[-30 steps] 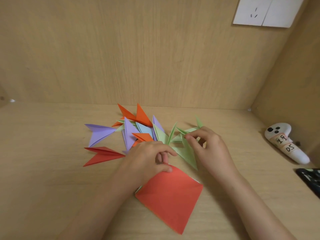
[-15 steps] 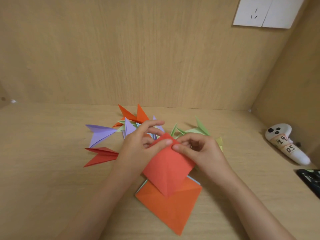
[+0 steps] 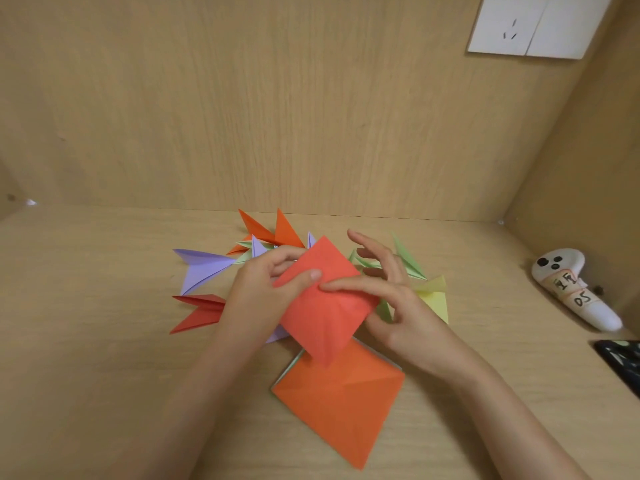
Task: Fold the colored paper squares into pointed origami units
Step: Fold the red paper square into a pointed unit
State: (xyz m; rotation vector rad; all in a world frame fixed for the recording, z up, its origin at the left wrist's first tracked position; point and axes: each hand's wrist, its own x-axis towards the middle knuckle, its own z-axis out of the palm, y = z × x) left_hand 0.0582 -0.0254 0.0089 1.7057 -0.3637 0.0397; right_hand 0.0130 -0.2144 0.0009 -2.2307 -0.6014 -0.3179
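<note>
A red paper square [image 3: 323, 306] is held above the desk, tilted like a diamond. My left hand [image 3: 258, 292] pinches its left side with the thumb on top. My right hand [image 3: 398, 306] holds its right side, forefinger lying across the sheet and the other fingers spread upward. Below it lies a stack of paper squares with an orange sheet [image 3: 341, 400] on top. Behind my hands sit several folded pointed units: purple [image 3: 201, 266], red [image 3: 201, 308], orange [image 3: 277, 232], green [image 3: 407, 259] and yellow [image 3: 434, 296].
The wooden desk [image 3: 104, 341] is boxed in by a back panel and a right side wall. A white controller [image 3: 575, 292] with a label lies at the right. A dark object [image 3: 620, 362] pokes in at the right edge. A wall socket [image 3: 530, 24] sits top right.
Both hands picked the red square off the stack, uncovering the orange sheet, and raised it. Since half a second ago the sheet has lifted further and my right fingers have spread.
</note>
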